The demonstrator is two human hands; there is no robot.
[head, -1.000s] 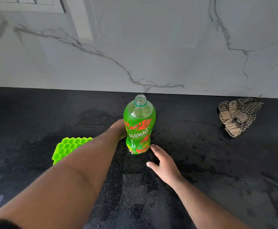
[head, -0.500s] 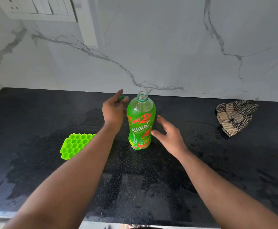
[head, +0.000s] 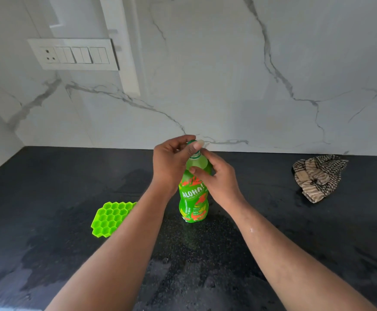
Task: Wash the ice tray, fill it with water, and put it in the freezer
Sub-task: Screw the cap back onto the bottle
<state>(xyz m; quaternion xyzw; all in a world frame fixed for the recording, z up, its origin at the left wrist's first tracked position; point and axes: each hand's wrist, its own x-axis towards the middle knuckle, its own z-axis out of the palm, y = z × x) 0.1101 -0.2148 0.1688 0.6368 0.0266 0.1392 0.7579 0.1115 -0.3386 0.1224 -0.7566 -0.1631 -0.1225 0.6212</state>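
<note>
One green honeycomb ice tray (head: pixel 112 217) lies flat on the black counter (head: pixel 48 187), left of the upright bottle (head: pixel 193 198). The left hand (head: pixel 171 162) pinches the cap (head: pixel 192 143) at the bottle's mouth; the right hand (head: pixel 219 178) grips its neck. A striped cloth (head: pixel 317 176) lies well right of the bottle.

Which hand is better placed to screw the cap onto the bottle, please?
Left: the left hand pinches the cap at the bottle mouth; the right hand grips its neck.
</note>
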